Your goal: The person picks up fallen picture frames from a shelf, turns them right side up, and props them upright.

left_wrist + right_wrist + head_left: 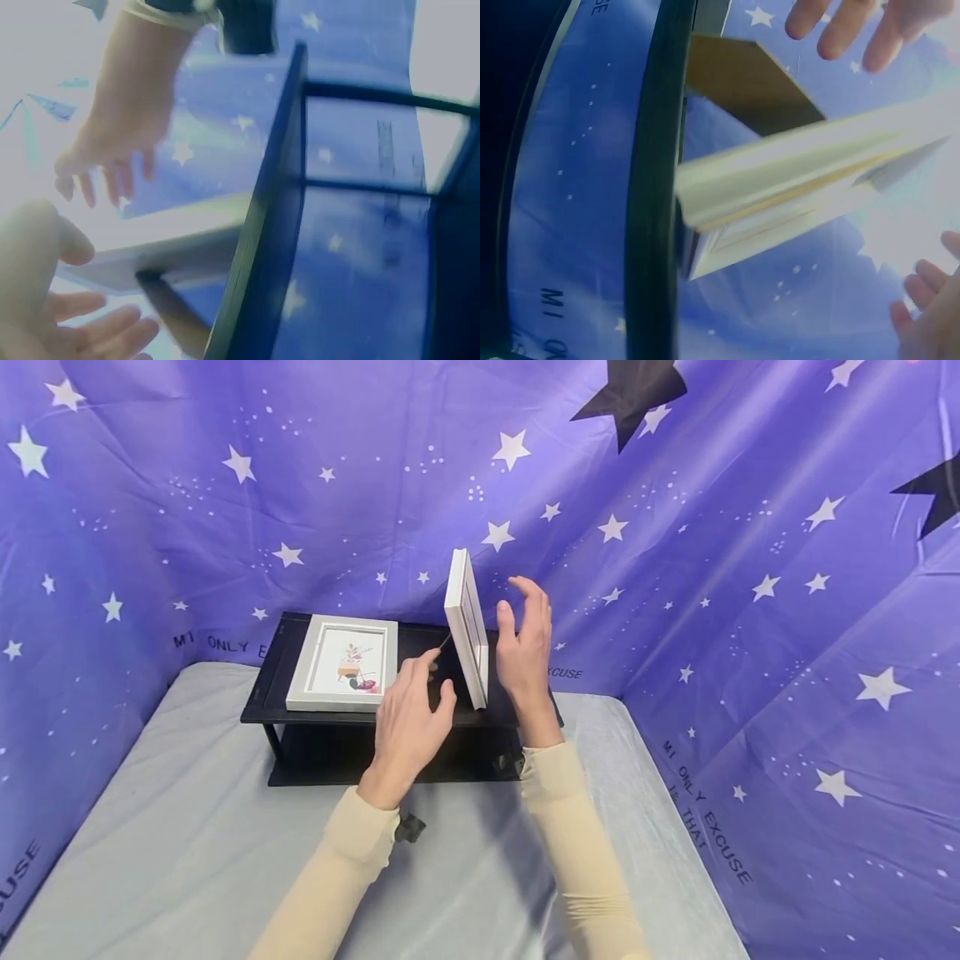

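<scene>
An upright white frame is stood on edge on the top board of a black two-tier shelf, with its lower edge rested on the board and the two hands held on either side of it. It is gripped by neither hand.

The left hand is held on the frame's back side, over the top board; its fingers are spread loosely, and nothing is held in them. From this back side a brown support leg is swung out towards the left hand. In the head view the left index fingertip is seen close by the leg's thin edge, while in the right wrist view a gap is shown between the left fingers and both leg and frame.

The right hand is raised on the frame's front side, palm turned towards it, with the fingers slightly bent and parted from the thumb; clear space is left between them and the frame. What is pictured in the upright frame cannot be made out.

Farther to the left of the left hand, a second white frame is laid flat on the board, its flower picture faced upwards. The shelf is set on a pale grey cloth, backed by a purple star-printed curtain.
</scene>
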